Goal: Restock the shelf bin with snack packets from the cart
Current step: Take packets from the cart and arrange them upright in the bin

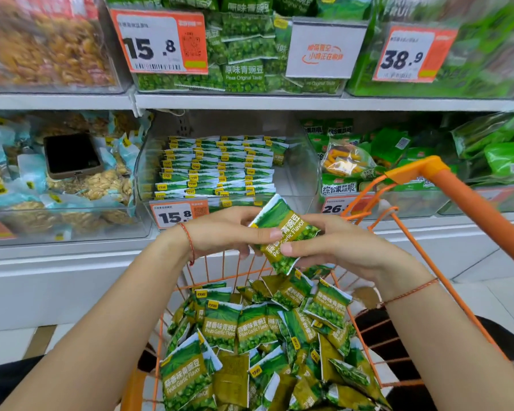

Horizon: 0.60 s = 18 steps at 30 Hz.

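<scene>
Rows fill the shelf bin [303, 173] at twelve o'clock; my left hand [226, 232] and right hand [339, 247] have fingers clamped on one packet [282, 229], and I judge the cart [457, 200] pile remains.

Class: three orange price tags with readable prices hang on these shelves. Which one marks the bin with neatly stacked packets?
The lower 15.8 tag, fixed to the clear bin directly above the hands; the others front loosely piled packets.

Your left hand [229, 231] and right hand [336, 244] meet at twelve o'clock, forearms converging, fingers curled, both pinching together.
</scene>
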Tool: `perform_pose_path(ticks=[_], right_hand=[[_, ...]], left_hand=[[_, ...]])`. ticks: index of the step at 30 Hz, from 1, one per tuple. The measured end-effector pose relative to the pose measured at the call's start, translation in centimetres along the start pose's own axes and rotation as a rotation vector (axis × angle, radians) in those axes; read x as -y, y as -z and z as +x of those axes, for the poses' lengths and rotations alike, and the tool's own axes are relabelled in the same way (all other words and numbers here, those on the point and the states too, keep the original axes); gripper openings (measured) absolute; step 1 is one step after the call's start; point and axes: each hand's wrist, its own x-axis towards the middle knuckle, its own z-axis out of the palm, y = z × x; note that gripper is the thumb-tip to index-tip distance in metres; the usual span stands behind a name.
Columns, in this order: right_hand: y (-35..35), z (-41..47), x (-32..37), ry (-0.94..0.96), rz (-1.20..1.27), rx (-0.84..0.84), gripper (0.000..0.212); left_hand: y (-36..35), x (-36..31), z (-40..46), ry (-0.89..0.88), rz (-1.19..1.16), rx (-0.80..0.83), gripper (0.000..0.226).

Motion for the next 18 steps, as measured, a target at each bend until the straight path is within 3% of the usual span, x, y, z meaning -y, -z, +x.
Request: perform_pose_path(ticks=[5, 9, 12, 13, 15, 17, 18], right_hand=[[2.7, 3.2, 2.8, -0.09, -0.188, 0.067, 0.041], [4.3, 6.2, 4.7, -0.129, -0.541, 0.019, 0.083], [6.6, 7.3, 6.3, -0.099, -0.627, 0.003, 0.08], [7.6, 7.7, 6.7, -0.035, -0.544, -0.084, 0.071], [9.6, 9.2, 6.3, 0.15, -0.382, -0.439, 0.05], [10.9, 11.5, 5.1, 0.204, -0.676, -0.85, 0.037], [11.1, 12.7, 4.2, 0.152, -0.882, -0.933, 0.037]], left_hand=[[1.5, -1.2, 2.7, 0.026, 0.072, -0.074, 0.037], [2.6, -0.6, 5.1, 0.081, 0.038, -0.154, 0.039], [3.5, -0.5, 6.2, 0.096, -0.094, -0.202, 0.038], [4.0, -0.6, 6.5, 0.083, -0.147, -0.246, 0.038], [5.7, -0.5, 7.2, 0.052, -0.156, -0.387, 0.042], [7.2, -0.3, 8.2, 0.07, -0.035, -0.521, 0.057], [7.7, -0.1, 8.8, 0.094, 0.041, -0.571, 0.064]])
